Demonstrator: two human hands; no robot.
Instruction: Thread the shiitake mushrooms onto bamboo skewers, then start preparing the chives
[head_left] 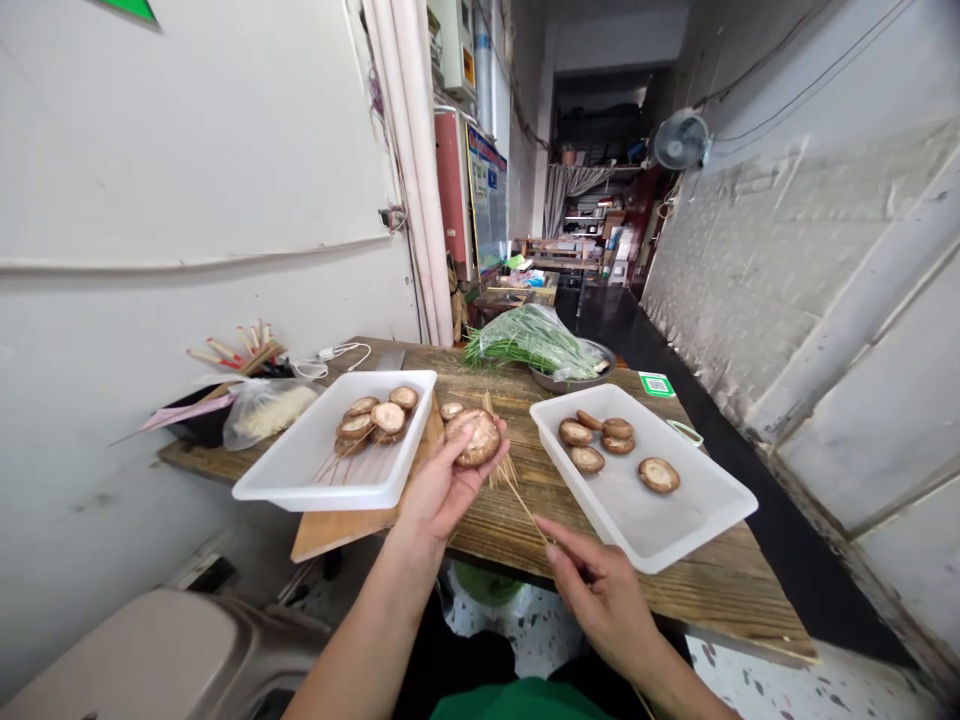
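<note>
My left hand [439, 487] holds a brown shiitake mushroom [472, 436] by its edge, above the wooden table [705, 590]. My right hand [600, 590] pinches a thin bamboo skewer [525, 508] whose tip points up toward that mushroom. A loose bundle of skewers [501, 462] lies on the table just behind. The left white tray [300, 470] carries several mushrooms threaded on skewers [375, 420]. The right white tray [675, 530] contains several loose mushrooms [600, 440].
A metal bowl with bagged green chives [544, 345] stands at the table's far end. A wooden board [337, 528] lies under the left tray. A plastic bag [262, 408] and chopsticks [240, 352] sit at far left. A green QR sign [657, 384] lies near the right tray.
</note>
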